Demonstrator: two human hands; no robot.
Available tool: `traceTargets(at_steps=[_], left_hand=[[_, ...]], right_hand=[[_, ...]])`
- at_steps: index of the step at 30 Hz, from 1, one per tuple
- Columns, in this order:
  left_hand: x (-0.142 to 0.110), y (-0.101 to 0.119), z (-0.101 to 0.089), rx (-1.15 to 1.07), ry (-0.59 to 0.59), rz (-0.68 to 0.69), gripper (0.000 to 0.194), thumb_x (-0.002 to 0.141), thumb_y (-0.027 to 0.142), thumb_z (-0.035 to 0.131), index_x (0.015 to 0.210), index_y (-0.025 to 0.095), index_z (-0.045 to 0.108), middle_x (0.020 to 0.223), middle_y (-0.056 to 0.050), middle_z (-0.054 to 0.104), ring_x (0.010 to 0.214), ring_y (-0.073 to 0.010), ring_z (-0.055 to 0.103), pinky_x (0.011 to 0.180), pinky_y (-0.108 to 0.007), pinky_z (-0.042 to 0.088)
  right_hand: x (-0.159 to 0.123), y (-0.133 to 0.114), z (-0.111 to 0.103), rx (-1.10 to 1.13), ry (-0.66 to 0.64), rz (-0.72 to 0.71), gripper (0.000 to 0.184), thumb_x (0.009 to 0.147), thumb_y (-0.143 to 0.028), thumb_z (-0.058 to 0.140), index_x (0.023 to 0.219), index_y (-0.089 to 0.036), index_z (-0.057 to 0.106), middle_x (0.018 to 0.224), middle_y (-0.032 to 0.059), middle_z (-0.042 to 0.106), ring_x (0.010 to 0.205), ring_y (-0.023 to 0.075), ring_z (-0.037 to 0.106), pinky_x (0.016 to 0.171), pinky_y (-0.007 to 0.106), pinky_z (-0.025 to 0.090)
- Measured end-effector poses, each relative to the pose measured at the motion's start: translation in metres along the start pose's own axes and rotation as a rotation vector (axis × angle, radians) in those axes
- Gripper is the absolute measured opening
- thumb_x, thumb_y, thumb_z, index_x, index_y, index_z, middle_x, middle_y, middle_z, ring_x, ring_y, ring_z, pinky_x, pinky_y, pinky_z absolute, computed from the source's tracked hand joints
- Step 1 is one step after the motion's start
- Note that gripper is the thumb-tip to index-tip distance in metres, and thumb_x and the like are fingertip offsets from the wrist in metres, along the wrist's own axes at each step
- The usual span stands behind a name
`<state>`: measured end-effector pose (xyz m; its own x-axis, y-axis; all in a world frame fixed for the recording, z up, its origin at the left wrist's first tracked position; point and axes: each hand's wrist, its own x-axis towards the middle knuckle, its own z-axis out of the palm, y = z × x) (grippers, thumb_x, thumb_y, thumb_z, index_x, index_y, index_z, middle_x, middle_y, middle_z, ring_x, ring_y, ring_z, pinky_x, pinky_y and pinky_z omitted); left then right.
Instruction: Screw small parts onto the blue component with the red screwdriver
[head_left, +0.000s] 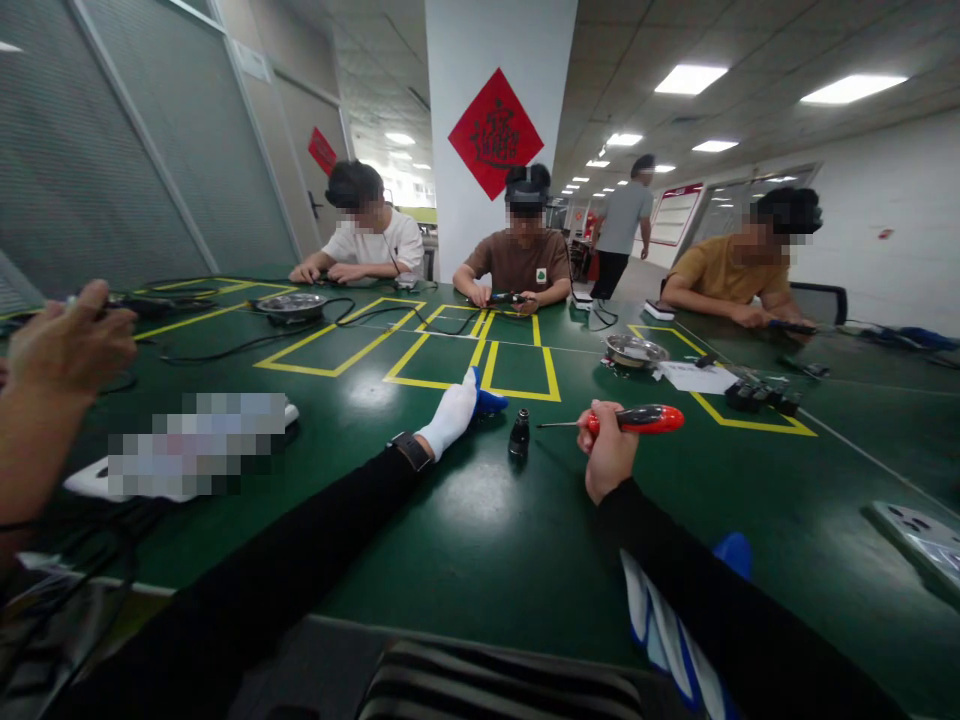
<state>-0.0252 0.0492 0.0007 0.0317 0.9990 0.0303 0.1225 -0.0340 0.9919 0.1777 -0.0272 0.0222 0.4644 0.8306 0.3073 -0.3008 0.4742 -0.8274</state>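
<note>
My right hand (609,450), bare below a black sleeve, is closed around the front of a screwdriver (654,419) with a red and black handle. The thin shaft points left toward a small black part (519,436), narrow at the top, that stands upright on the table; a short gap separates the two. Left of that part, my left hand (459,412) wears a white glove with blue palm and fingertips. Its thumb points up, apart from the outstretched fingers, and nothing shows in it.
A white-and-blue glove (675,630) lies under my right forearm. Metal bowls (636,350) (295,306), black parts (757,392), a paper sheet (697,377) and cables lie on the green table (450,540). Another person's hand (67,340) is at far left. Several people sit opposite.
</note>
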Motion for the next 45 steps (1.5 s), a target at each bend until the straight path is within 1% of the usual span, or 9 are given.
traceTargets(at_steps=[7, 15, 24, 30, 33, 36, 40, 43, 45], left_hand=[[-0.004, 0.011, -0.005, -0.444, 0.001, -0.104, 0.102, 0.076, 0.082, 0.006, 0.084, 0.004, 0.072, 0.071, -0.019, 0.072, 0.084, -0.0291, 0.07, 0.083, -0.037, 0.055], [-0.004, 0.008, 0.003, -0.26, 0.021, -0.062, 0.063, 0.077, 0.066, 0.05, 0.084, 0.007, 0.072, 0.077, -0.016, 0.074, 0.085, -0.0281, 0.071, 0.086, -0.037, 0.054], [-0.016, 0.019, 0.001, -0.112, 0.032, -0.03, 0.064, 0.081, 0.065, 0.04, 0.073, 0.01, 0.073, 0.07, -0.013, 0.074, 0.087, -0.0274, 0.07, 0.087, -0.033, 0.052], [-0.018, 0.02, 0.002, 0.017, 0.216, 0.017, 0.061, 0.083, 0.061, 0.042, 0.072, 0.01, 0.074, 0.062, -0.011, 0.072, 0.089, -0.03, 0.069, 0.09, -0.034, 0.049], [-0.017, 0.02, -0.002, 0.048, 0.23, 0.102, 0.058, 0.084, 0.058, 0.041, 0.078, 0.01, 0.074, 0.071, -0.011, 0.074, 0.095, -0.0298, 0.067, 0.095, -0.036, 0.046], [-0.023, 0.022, -0.004, 0.092, 0.295, 0.377, 0.049, 0.089, 0.049, 0.039, 0.102, 0.013, 0.07, 0.106, -0.009, 0.071, 0.112, -0.0248, 0.06, 0.106, -0.037, 0.039], [-0.045, 0.022, 0.006, 0.165, 0.494, 0.726, 0.057, 0.088, 0.04, 0.05, 0.14, 0.023, 0.036, 0.149, -0.009, 0.034, 0.136, -0.0222, 0.035, 0.111, -0.039, 0.032], [-0.063, 0.017, 0.02, 0.308, 0.296, 0.736, 0.094, 0.069, 0.047, 0.072, 0.146, 0.028, 0.02, 0.154, -0.011, 0.017, 0.139, -0.0299, 0.028, 0.107, -0.045, 0.038], [-0.069, 0.014, 0.027, 0.443, 0.201, 0.757, 0.111, 0.058, 0.051, 0.078, 0.147, 0.027, 0.016, 0.155, -0.012, 0.016, 0.141, -0.0339, 0.021, 0.111, -0.05, 0.03]], right_hand=[[0.004, -0.002, -0.001, 0.029, 0.04, 0.058, 0.02, 0.072, -0.026, 0.06, 0.062, -0.018, 0.046, 0.048, -0.0068, 0.051, 0.033, 0.0032, 0.033, 0.032, 0.016, 0.022], [0.003, -0.004, -0.002, 0.034, 0.041, 0.068, 0.019, 0.072, -0.026, 0.061, 0.063, -0.018, 0.046, 0.048, -0.0069, 0.051, 0.033, 0.003, 0.034, 0.032, 0.016, 0.023], [0.003, -0.004, -0.003, 0.049, 0.036, 0.084, 0.019, 0.073, -0.025, 0.061, 0.062, -0.018, 0.046, 0.048, -0.0067, 0.052, 0.033, 0.0031, 0.033, 0.032, 0.016, 0.022], [0.004, -0.001, -0.003, 0.035, 0.038, 0.091, 0.021, 0.073, -0.026, 0.061, 0.06, -0.017, 0.046, 0.048, -0.0066, 0.051, 0.034, 0.0029, 0.032, 0.032, 0.016, 0.022], [0.004, -0.001, -0.003, 0.032, 0.036, 0.077, 0.022, 0.074, -0.027, 0.061, 0.061, -0.018, 0.046, 0.048, -0.0066, 0.051, 0.033, 0.0029, 0.032, 0.033, 0.017, 0.021], [0.003, -0.004, -0.003, 0.028, 0.01, 0.013, 0.025, 0.078, -0.032, 0.059, 0.062, -0.018, 0.045, 0.049, -0.0063, 0.051, 0.034, 0.0035, 0.032, 0.033, 0.018, 0.021], [0.001, -0.008, -0.001, -0.031, 0.011, -0.108, 0.031, 0.084, -0.043, 0.052, 0.066, -0.02, 0.043, 0.045, -0.008, 0.044, 0.034, 0.0055, 0.031, 0.034, 0.019, 0.021], [-0.001, -0.01, 0.001, -0.119, 0.037, -0.191, 0.031, 0.085, -0.046, 0.051, 0.069, -0.021, 0.041, 0.047, -0.009, 0.04, 0.038, 0.0067, 0.034, 0.038, 0.02, 0.025], [-0.001, -0.011, 0.0, -0.176, -0.011, -0.197, 0.026, 0.085, -0.044, 0.051, 0.075, -0.021, 0.043, 0.053, -0.0081, 0.043, 0.043, 0.0082, 0.039, 0.042, 0.021, 0.031]])
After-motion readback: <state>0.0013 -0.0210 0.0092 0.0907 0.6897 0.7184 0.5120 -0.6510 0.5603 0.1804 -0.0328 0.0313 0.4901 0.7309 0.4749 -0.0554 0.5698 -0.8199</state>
